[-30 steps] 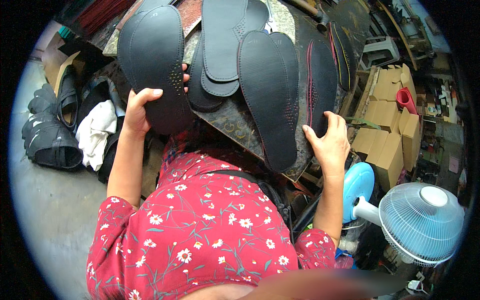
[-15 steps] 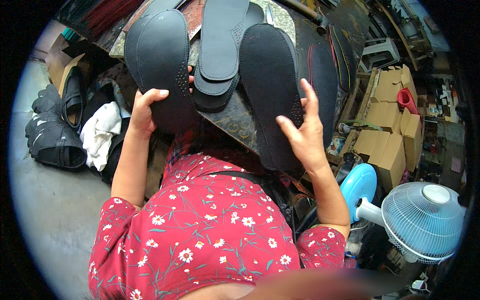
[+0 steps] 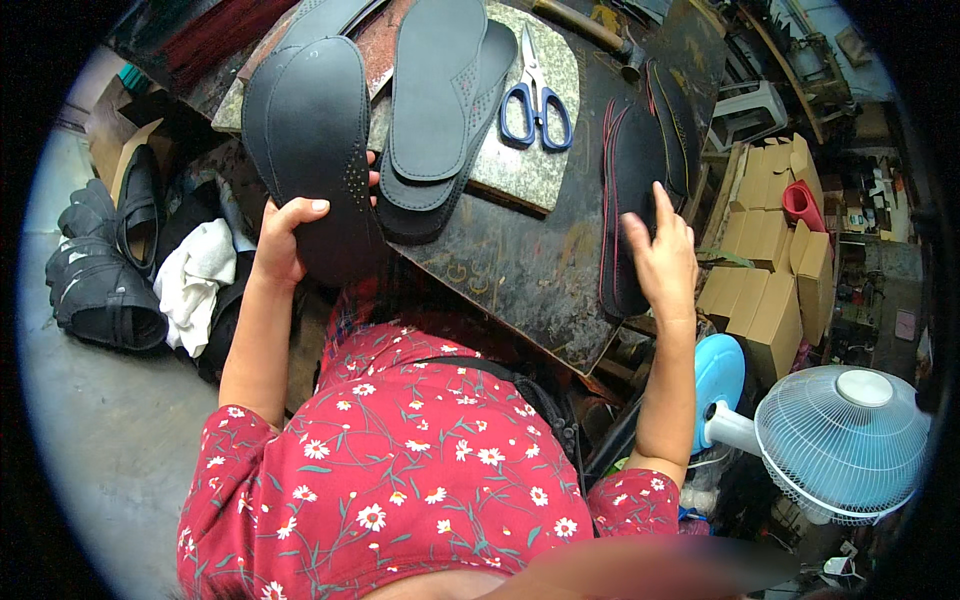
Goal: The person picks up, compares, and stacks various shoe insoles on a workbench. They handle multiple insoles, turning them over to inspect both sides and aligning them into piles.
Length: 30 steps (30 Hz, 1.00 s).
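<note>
On a dark workbench [image 3: 520, 270], a black insole [image 3: 315, 150] is pinched by the left hand [image 3: 280, 245]; the right hand [image 3: 662, 255], fingers spread, presses stacked insoles [image 3: 625, 190] overhanging the edge, which could be knocked off.

A small shoemaking workshop is shown. A dark, scratched and stained table [image 3: 520, 270] is crowded with black leather insoles [image 3: 445, 90], some stacked, and with red-stitched sole pieces [image 3: 630, 180] laid at its right edge. Blue-handled scissors [image 3: 535, 95] are set on a stone slab [image 3: 520, 170], and a hammer [image 3: 590, 30] is seen at the far edge. Finished black sandals [image 3: 95, 285] are piled on the concrete floor [image 3: 110, 440] at the left, beside a white cloth [image 3: 195, 280]. Plain cardboard boxes [image 3: 770, 270] are stacked at the right, and a light blue electric fan [image 3: 840, 440] is placed below them. Cluttered shelves are glimpsed in the upper right.
</note>
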{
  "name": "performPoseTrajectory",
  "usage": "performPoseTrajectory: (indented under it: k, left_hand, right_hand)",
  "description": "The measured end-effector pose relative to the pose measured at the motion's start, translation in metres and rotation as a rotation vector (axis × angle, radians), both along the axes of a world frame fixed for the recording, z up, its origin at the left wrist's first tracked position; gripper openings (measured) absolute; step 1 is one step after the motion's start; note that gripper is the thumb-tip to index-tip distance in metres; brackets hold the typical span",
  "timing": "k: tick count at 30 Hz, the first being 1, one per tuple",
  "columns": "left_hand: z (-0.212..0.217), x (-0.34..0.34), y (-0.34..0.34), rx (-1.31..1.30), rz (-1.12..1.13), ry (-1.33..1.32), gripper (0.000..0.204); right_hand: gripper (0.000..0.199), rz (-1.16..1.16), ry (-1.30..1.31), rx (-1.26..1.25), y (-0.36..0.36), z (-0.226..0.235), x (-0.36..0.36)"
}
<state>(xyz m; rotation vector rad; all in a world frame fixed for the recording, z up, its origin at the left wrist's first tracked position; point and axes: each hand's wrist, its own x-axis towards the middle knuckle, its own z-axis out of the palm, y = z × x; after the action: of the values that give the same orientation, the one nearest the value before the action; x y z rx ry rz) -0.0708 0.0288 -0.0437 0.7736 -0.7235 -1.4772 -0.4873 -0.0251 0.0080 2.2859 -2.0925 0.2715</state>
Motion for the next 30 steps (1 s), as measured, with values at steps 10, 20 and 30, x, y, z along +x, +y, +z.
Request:
performPoseTrajectory:
  k: [10, 20, 30]
  left_hand:
    - [0.003, -0.003, 0.001, 0.002, 0.02, 0.001, 0.069]
    - [-0.001, 0.0, 0.002, 0.03, -0.03, 0.045, 0.07]
    - [-0.009, 0.004, 0.003, 0.027, -0.03, 0.051, 0.066]
  right_hand:
    - [0.088, 0.0, -0.066, 0.017, -0.026, 0.003, 0.028]
    - [0.083, -0.05, 0.063, 0.031, -0.053, 0.003, 0.011]
    - [0.073, 0.334, -0.031, 0.022, -0.03, 0.031, 0.06]
